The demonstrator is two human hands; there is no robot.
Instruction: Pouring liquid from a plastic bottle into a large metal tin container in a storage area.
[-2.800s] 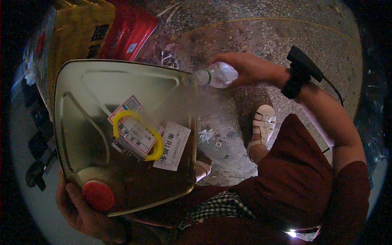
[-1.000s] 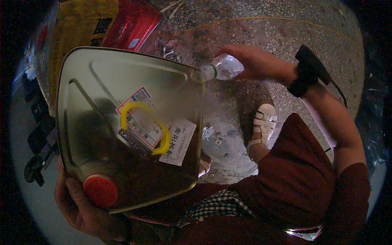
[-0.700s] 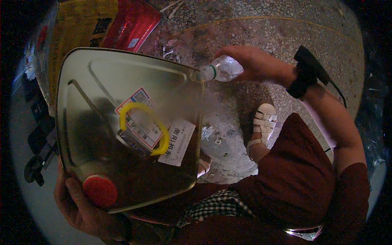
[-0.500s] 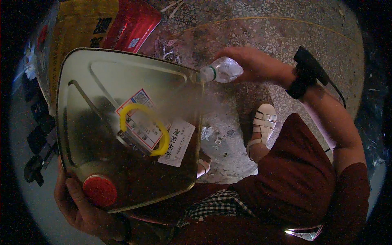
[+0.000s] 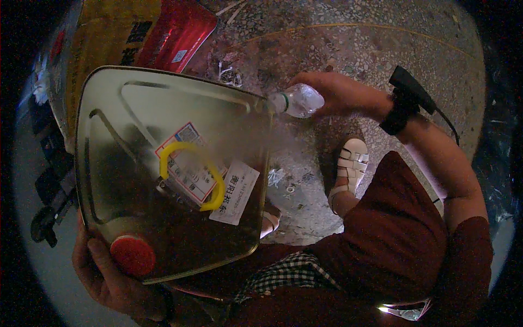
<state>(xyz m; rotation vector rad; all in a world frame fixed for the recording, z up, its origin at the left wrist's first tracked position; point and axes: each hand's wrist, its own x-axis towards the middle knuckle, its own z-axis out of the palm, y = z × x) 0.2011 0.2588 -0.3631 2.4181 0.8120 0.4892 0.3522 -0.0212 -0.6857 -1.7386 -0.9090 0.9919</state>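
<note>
A large metal tin (image 5: 136,180) with a red round cap (image 5: 133,256) and a yellow loop handle (image 5: 219,188) leans across the left of the head view. My left hand (image 5: 111,278) grips its lower left corner, thumb beside the cap. Two paper labels, one a white slip (image 5: 239,191), lie on its top face near the handle. My right hand (image 5: 335,90) is closed around a clear plastic bottle (image 5: 306,101) with a green ring at its neck. The bottle's neck points left, at the tin's upper right edge; whether they touch is unclear.
A yellow and red printed carton or bag (image 5: 117,32) stands beyond the tin at the upper left. White scraps (image 5: 229,73) lie on the speckled floor (image 5: 370,49). My sandalled foot (image 5: 353,163) is right of the tin. A dark device with a cable (image 5: 411,90) sits on my right wrist.
My right hand and the bottle have shifted slightly toward me. The tin and my left hand stay almost in place.
</note>
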